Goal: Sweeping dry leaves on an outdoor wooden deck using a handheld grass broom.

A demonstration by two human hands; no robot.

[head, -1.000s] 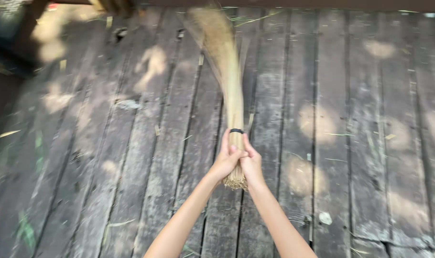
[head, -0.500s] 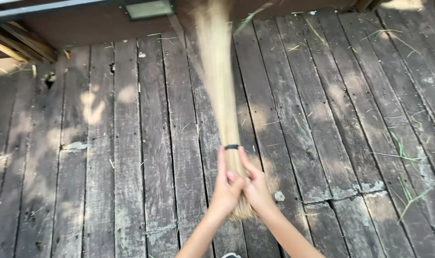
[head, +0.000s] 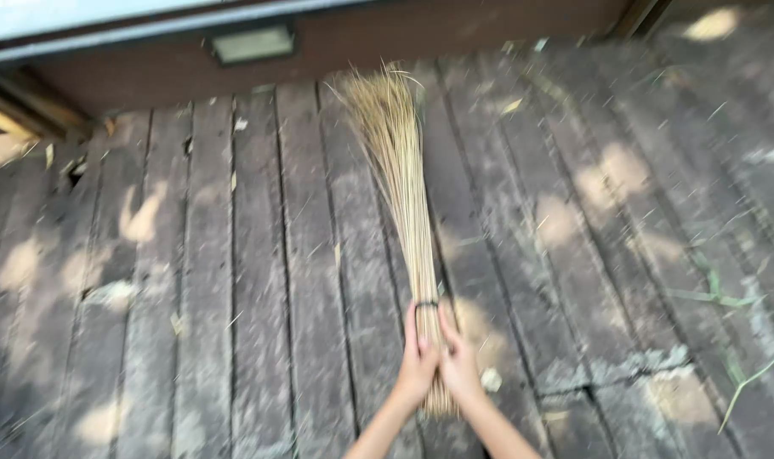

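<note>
Stick broom (head: 401,212): bundle of thin straw-coloured ribs, no separate handle, bound by a dark band (head: 426,304) near the butt end; lies slanted over the plank deck (head: 259,280), fanned tips reaching toward the far edge of the deck by the brown wall (head: 455,34), butt end toward the near edge. Left hand (head: 417,370) and right hand (head: 460,371) both wrapped shut around the bundle just below the band, side by side, touching each other. Judgement: light for its length; stiff where bound, springy and loose at the tips; single ribs brittle, may snap or slide out. Best hold is the tight butt section at or under the band; higher up the ribs spread and give. Dry leaf scraps (head: 492,379) and grass blades (head: 714,297) scattered on the boards; picture blurred.
</note>
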